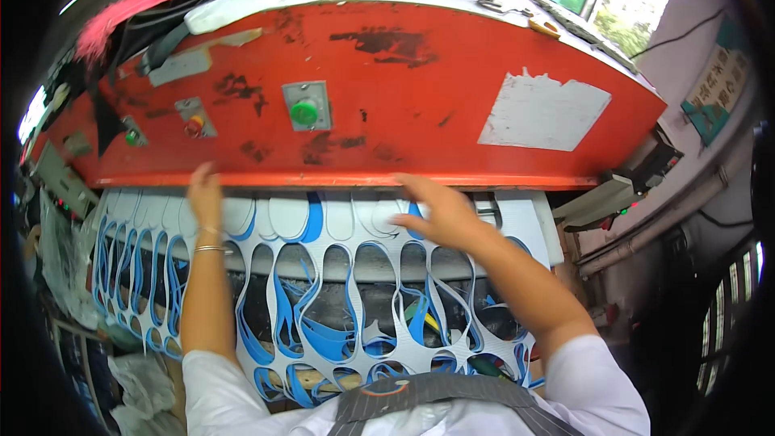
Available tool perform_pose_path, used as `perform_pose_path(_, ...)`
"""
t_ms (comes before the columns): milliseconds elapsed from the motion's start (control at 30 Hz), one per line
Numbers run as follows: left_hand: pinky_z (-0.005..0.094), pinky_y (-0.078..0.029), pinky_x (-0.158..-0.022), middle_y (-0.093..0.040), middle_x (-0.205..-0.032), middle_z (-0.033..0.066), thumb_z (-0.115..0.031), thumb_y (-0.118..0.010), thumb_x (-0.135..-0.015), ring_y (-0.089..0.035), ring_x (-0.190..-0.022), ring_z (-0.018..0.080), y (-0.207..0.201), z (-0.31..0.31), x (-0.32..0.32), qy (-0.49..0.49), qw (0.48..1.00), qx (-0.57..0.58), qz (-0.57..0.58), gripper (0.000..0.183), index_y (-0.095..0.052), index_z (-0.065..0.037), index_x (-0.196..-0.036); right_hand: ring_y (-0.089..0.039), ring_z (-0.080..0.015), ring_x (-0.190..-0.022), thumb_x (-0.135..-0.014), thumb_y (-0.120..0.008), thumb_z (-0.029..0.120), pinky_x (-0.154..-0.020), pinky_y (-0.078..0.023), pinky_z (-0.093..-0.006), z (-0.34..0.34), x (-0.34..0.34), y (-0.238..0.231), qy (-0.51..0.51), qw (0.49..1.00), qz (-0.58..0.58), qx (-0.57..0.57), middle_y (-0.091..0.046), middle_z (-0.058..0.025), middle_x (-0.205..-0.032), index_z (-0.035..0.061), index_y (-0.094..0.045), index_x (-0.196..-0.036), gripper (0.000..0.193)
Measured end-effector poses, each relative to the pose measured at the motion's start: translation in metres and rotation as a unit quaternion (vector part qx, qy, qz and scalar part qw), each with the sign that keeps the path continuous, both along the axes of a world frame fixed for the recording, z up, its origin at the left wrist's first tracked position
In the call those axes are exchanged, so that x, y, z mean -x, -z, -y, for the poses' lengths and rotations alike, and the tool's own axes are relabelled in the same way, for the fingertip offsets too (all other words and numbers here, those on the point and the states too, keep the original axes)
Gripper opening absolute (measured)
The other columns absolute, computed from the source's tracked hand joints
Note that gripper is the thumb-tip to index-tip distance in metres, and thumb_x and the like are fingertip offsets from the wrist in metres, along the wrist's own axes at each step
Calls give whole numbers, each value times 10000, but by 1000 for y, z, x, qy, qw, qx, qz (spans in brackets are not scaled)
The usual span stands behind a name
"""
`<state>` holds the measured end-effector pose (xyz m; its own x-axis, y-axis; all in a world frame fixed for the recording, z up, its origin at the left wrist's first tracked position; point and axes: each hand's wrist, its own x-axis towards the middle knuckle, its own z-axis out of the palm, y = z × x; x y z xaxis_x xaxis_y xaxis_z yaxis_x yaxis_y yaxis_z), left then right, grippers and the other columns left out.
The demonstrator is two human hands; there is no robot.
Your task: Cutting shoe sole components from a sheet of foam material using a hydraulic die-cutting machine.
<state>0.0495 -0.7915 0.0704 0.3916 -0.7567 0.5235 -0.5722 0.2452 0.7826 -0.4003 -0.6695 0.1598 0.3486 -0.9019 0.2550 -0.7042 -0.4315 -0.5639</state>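
Note:
A white sheet point(367, 256) with a blue underside lies under the front edge of a large red machine point(420, 105). Rows of rounded, sole-shaped holes are cut through its near part, leaving thin strips that hang toward me. Farther back, outlines of pieces point(339, 216) still sit in the sheet. Raised in front of the machine's lower edge, my left hand point(205, 194) is smeared by motion, and its fingers are unclear. My right hand point(440, 211) is over the sheet near the same edge, thumb and fingers apart, with nothing in it.
A green button point(304, 113) and a red knob point(194, 125) are on the machine's front. Blue scraps point(327, 343) show through the holes. Clear plastic bags point(144, 383) lie at the lower left. A grey bracket point(597, 203) juts out at the machine's right end.

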Motion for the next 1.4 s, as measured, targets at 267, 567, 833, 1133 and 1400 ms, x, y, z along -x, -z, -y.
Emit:
perform_pose_path(267, 310, -284, -1117, -321, -1505, 228, -79, -473, -885, -330, -1396, 314, -120, 47, -293, -197, 921, 77, 327, 573, -347, 52, -1428, -639, -375, -678, -878, -610, 221, -558, -476, -504, 81, -147, -76, 51, 947, 201, 244, -650, -137, -787, 87, -446, -981, 236)
perform_pose_path(567, 343, -416, -1015, -584, -1284, 131, -14, -478, -887, -572, -1148, 245, -76, -76, -88, 121, 988, -81, 46, 388, -575, -14, -1264, -624, -395, -848, -881, -609, 295, -696, -469, -513, -19, -103, -36, -27, 996, 70, 38, -648, -165, -889, 63, -473, -1010, 298)
perform_pose_path(833, 387, -515, -783, -682, -947, 131, -97, -635, -800, -641, -883, 304, -64, -248, 214, 473, 865, -44, 162, 230, -685, -40, -1017, -647, -397, -873, -817, -635, 527, -754, -494, -486, -142, -6, -4, -64, 952, -174, -244, -671, -208, -943, 35, -587, -1064, 553)
perform_pose_path(1133, 424, -469, -653, -628, -753, 99, -203, -638, -812, -571, -716, 307, -17, -301, 270, 377, 852, -86, 353, 170, -699, -68, -728, -638, -355, -813, -634, -680, 659, -789, -454, -434, -184, -3, 63, -80, 983, -128, -108, -672, -182, -805, 22, -674, -756, 649)
perform_pose_path(1400, 427, -473, -678, -642, -776, 108, -194, -626, -803, -578, -736, 328, -23, -304, 264, 346, 868, -105, 341, 154, -702, -66, -763, -647, -361, -815, -683, -667, 651, -755, -492, -434, -173, -1, 42, -194, 944, -183, -195, -670, -205, -795, 4, -684, -807, 659)
